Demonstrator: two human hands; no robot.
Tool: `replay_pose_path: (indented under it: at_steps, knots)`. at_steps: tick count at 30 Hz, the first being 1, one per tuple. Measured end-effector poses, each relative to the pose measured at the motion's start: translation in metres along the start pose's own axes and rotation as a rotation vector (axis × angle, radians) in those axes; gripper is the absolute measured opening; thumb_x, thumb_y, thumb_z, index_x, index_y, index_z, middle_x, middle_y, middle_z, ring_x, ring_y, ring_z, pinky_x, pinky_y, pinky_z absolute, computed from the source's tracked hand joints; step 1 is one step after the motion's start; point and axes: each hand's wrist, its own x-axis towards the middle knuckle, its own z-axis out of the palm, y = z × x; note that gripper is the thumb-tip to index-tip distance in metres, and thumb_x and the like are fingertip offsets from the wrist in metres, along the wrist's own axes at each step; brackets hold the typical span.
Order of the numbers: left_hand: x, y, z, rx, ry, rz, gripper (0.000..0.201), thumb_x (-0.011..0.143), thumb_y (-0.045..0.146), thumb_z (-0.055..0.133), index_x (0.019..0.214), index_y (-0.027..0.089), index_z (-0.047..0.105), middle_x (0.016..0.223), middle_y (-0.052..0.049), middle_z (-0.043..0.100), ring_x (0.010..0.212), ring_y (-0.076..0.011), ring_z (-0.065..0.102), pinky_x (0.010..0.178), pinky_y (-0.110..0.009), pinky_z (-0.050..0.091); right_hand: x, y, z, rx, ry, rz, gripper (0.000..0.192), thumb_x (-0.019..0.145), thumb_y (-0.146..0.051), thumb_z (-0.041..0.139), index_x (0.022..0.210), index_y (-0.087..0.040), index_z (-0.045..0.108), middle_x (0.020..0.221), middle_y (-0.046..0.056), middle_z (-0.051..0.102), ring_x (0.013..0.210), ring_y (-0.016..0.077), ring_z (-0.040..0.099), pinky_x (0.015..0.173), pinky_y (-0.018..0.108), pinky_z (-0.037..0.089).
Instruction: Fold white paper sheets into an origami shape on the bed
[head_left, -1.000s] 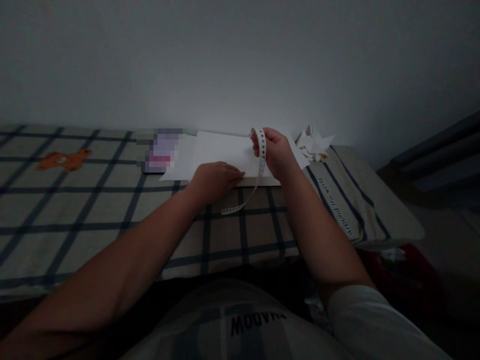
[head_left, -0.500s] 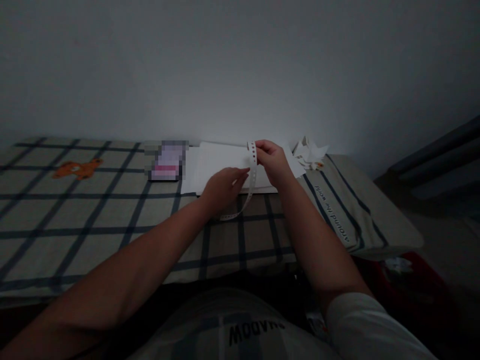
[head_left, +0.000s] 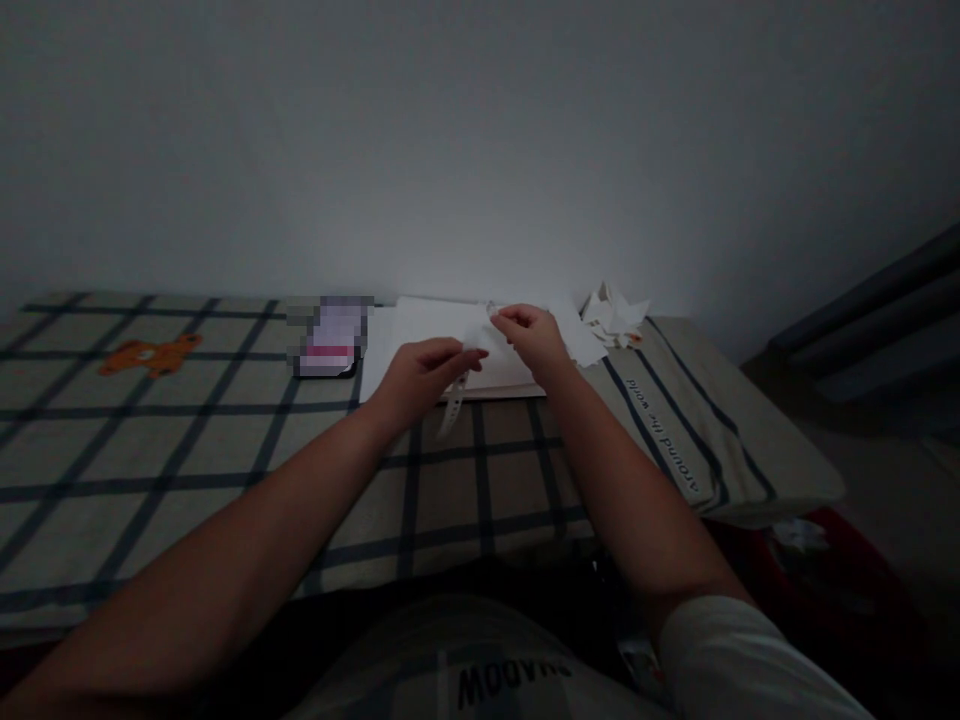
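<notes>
With the paper (head_left: pixel 427 322) as the middle of the clock, the 2 hands work over it. The right hand (head_left: pixel 532 342) is at 3 o'clock, its thumb and fingertips brought narrowly together on the upper end of a thin white strip (head_left: pixel 453 405). The left hand (head_left: pixel 421 372) is at 8 o'clock, palm down, its fingers bunched near the strip; whether they pinch it, I cannot tell.

The strip drops past the left fingertips and hangs over the near edge of the paper at 7 o'clock, with a row of small holes along it. Its middle stretch between the 2 hands is faint and blurred against the white.

The paper lies flat on the checked cloth (head_left: pixel 247 465), close to the wall (head_left: pixel 480 150) at 12 o'clock. A phone (head_left: pixel 330 325) sits just beside it at 9 o'clock, its screen pixelated. Farther out at 9 o'clock is an orange bear (head_left: pixel 150 355). White scraps (head_left: pixel 613 315) stand in a crumpled heap at 3 o'clock, near the right hand. At 4 o'clock the cloth reads "Around the world", and beyond its edge, lower down, is a dark red container (head_left: pixel 847 575).
</notes>
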Motion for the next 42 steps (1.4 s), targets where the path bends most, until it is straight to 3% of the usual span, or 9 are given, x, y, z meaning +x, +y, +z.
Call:
replay_pose_path:
  at_steps: [4,6,10,18,22,26,29,35,42]
  knots:
    - [0.008,-0.013,-0.007,-0.011,0.163,0.136,0.035,0.091,0.047,0.056,0.111,0.024,0.074,0.107,-0.005,0.066,0.103,-0.0184,0.062,0.093,-0.036,0.049,-0.004,0.001,0.003,-0.068,-0.156,-0.055,0.026,0.073,-0.042,0.069,0.078,-0.017,0.067,0.070,0.000,0.062,0.065,0.0131,0.051,0.066,0.030,0.041]
    - [0.012,-0.018,-0.010,0.026,0.250,0.170,0.037,0.091,0.050,0.056,0.111,0.024,0.074,0.123,-0.007,0.060,0.117,-0.0201,0.057,0.104,-0.038,0.044,-0.006,0.000,0.005,-0.108,-0.244,-0.078,0.026,0.074,-0.042,0.069,0.077,-0.017,0.068,0.071,0.001,0.064,0.066,0.0135,0.053,0.066,0.030,0.041]
    - [0.015,-0.022,-0.014,0.103,0.308,0.169,0.044,0.092,0.056,0.052,0.111,0.022,0.073,0.147,-0.010,0.047,0.129,-0.0232,0.051,0.107,-0.039,0.042,-0.010,0.000,0.009,-0.132,-0.391,-0.104,0.024,0.075,-0.040,0.068,0.076,-0.017,0.069,0.074,0.002,0.068,0.070,0.0149,0.057,0.070,0.031,0.044]
    - [0.016,-0.026,-0.013,-0.204,0.422,-0.023,0.044,0.085,0.054,0.063,0.115,0.024,0.072,0.131,-0.010,0.065,0.111,-0.0212,0.063,0.084,-0.033,0.054,-0.015,-0.004,0.009,-0.172,-0.599,-0.124,0.023,0.077,-0.039,0.068,0.081,-0.017,0.073,0.077,0.003,0.069,0.073,0.0155,0.059,0.072,0.031,0.045]
    - [0.013,-0.022,-0.011,-0.208,0.334,-0.111,0.043,0.083,0.056,0.066,0.111,0.024,0.074,0.123,-0.009,0.070,0.106,-0.0211,0.065,0.081,-0.031,0.055,-0.012,-0.006,0.008,-0.114,-0.486,-0.176,0.025,0.081,-0.038,0.064,0.093,-0.018,0.072,0.088,0.004,0.069,0.078,0.0154,0.058,0.074,0.031,0.046]
    - [0.009,-0.018,-0.004,-0.159,0.174,-0.139,0.040,0.079,0.057,0.069,0.098,0.023,0.078,0.103,-0.008,0.076,0.095,-0.0223,0.068,0.076,-0.032,0.055,-0.014,-0.010,0.012,0.014,-0.286,-0.165,0.038,0.083,-0.046,0.062,0.109,-0.019,0.068,0.081,0.001,0.064,0.071,0.0138,0.055,0.067,0.029,0.046]
    - [0.007,-0.017,0.001,-0.147,0.101,-0.188,0.037,0.075,0.054,0.073,0.091,0.022,0.080,0.093,-0.007,0.078,0.084,-0.0215,0.068,0.070,-0.032,0.054,-0.017,-0.013,0.013,0.040,-0.277,-0.182,0.040,0.083,-0.049,0.064,0.110,-0.020,0.069,0.087,0.003,0.068,0.076,0.0144,0.059,0.068,0.029,0.048]
    - [0.006,-0.019,0.004,-0.118,0.102,-0.277,0.029,0.074,0.044,0.075,0.091,0.021,0.081,0.087,-0.005,0.078,0.074,-0.0169,0.065,0.066,-0.028,0.052,-0.018,-0.014,0.012,-0.032,-0.306,-0.209,0.025,0.078,-0.041,0.072,0.089,-0.020,0.076,0.093,0.006,0.075,0.085,0.0171,0.066,0.079,0.033,0.051]
    - [0.008,-0.024,0.003,-0.110,0.135,-0.289,0.034,0.070,0.047,0.078,0.089,0.020,0.080,0.081,-0.004,0.076,0.067,-0.0142,0.063,0.062,-0.025,0.050,-0.015,-0.009,0.011,0.013,-0.240,-0.128,0.022,0.077,-0.038,0.073,0.086,-0.019,0.077,0.087,0.005,0.076,0.078,0.0157,0.065,0.074,0.032,0.050]
